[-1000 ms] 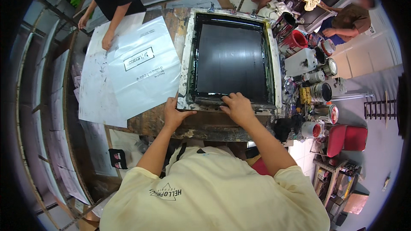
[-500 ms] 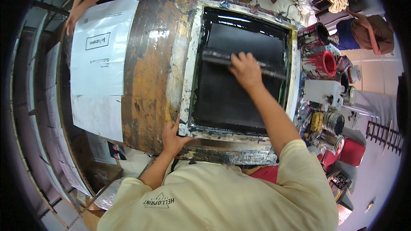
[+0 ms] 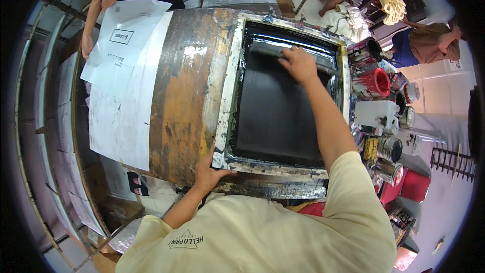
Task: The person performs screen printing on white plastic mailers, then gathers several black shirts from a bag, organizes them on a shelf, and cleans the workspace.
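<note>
A screen-printing frame [image 3: 228,78] with paint-stained pale edges lies on the worn table, its black inked mesh [image 3: 278,116] facing up. Toward the far end of the mesh, my right hand [image 3: 301,65] is closed around the top of a squeegee [image 3: 327,70], which spans most of the frame's width. Part of the squeegee is covered by my fingers. My left hand [image 3: 205,174] grips the frame's near left corner, thumb along the front edge and fingers up the left side.
A co-worker's hand [image 3: 87,48] holds a printed white sheet [image 3: 111,60] above another white sheet [image 3: 121,126] at the table's left. Ink-smeared buckets [image 3: 369,83], a white jug [image 3: 376,116] and tins [image 3: 390,149] crowd the right side. Shelving [image 3: 38,131] stands far left.
My right hand has pushed the squeegee away from me toward the frame's far end. The co-worker's printed sheet has been lifted and turned, uncovering the sheet beneath. My left hand stays at the corner.
</note>
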